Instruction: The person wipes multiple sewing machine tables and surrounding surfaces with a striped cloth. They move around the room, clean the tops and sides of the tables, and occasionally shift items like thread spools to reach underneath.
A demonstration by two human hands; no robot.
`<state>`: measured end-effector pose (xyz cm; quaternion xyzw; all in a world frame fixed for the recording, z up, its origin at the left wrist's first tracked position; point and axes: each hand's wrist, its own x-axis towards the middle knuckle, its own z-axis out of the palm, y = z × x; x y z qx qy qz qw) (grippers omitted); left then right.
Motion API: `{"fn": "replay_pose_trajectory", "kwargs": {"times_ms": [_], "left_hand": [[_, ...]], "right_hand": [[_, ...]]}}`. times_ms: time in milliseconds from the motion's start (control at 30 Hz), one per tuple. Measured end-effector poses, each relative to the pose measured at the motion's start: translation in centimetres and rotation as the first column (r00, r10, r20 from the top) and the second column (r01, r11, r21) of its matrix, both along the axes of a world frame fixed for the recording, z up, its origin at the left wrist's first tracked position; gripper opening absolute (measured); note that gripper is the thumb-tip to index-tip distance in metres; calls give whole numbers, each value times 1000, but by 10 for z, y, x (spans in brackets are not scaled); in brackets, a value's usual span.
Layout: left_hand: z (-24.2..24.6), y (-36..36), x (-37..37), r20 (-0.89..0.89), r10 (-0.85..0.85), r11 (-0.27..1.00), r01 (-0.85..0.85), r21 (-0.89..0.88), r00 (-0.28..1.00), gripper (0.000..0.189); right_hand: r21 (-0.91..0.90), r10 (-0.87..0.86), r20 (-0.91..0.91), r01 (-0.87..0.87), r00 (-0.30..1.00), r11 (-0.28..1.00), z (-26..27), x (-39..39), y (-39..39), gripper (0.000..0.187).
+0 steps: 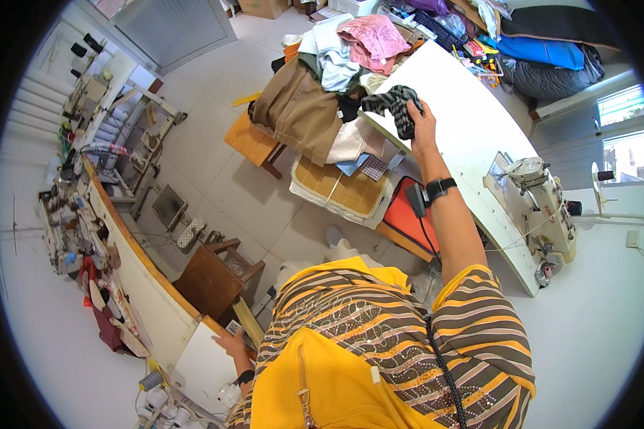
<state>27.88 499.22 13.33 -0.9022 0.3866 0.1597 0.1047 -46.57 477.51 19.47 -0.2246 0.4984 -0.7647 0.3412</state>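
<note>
My right hand (423, 126) is shut on a bunched black-and-grey patterned cloth (400, 107) above the near-left edge of a white sewing table (461, 123). Beside that cloth lies a heap of garments, with a pink garment (373, 40), a pale blue one (335, 61) and a brown garment (298, 110) draped over a wooden stool (249, 139). At the lower left, my left hand (232, 343) is at the edge of another white tabletop (201, 370), fingers apart, with nothing seen in it.
An industrial sewing machine (550, 209) stands on the right table. Under that table are a red cushion (410, 214) and a padded, tan-topped stack (338, 185). A wooden seat (214, 273) stands near the left table. More sewing machines (70, 230) line the left wall.
</note>
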Motion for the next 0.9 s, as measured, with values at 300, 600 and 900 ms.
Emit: {"fn": "replay_pose_trajectory", "kwargs": {"times_ms": [300, 600, 900], "left_hand": [[24, -121, -60, -62, -347, 936, 342, -79, 936, 81], [27, -378, -235, -74, -828, 557, 802, -214, 556, 72], [2, -470, -479, -391, -913, 60, 914, -401, -112, 43]], "right_hand": [[599, 105, -721, 541, 684, 590, -101, -92, -48, 73], [627, 367, -776, 567, 513, 534, -117, -102, -129, 70], [470, 285, -879, 799, 383, 376, -149, -169, 37, 59]]}}
